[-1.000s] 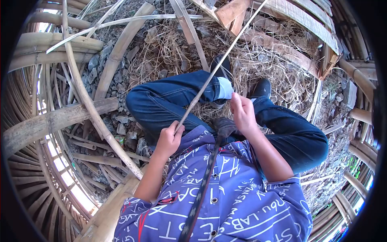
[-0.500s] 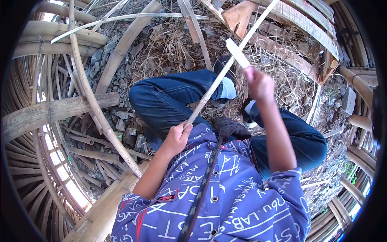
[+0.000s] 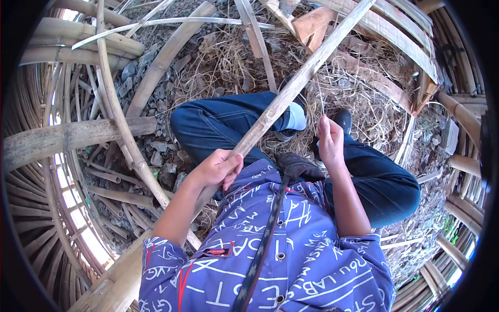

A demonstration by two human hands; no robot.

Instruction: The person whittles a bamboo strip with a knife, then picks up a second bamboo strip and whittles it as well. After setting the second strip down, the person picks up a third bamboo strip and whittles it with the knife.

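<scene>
My left hand (image 3: 217, 169) is closed around a long bamboo strip (image 3: 278, 109) near my waist. The strip slants up and away to the right across my lap, its broad, weathered face toward me. To the right of it, my right hand (image 3: 330, 138) is closed in front of my right knee. A thin pale line juts up from its fingers, which looks like the knife (image 3: 320, 96) with its blade turned nearly edge-on. The handle is hidden in the hand. A gap shows between blade and strip.
Thick bamboo poles (image 3: 78, 139) and a curved pole (image 3: 117, 112) lie at the left. A wooden crate-like frame (image 3: 395, 39) stands at the upper right. Dry fibres and shavings (image 3: 213, 67) cover the stony ground. A dark strap (image 3: 265, 244) hangs down my shirt.
The bamboo strip has turned from its narrow edge to its broad face. My right hand has drawn back toward me, and the knife's white blade, broad before, now shows as a thin line.
</scene>
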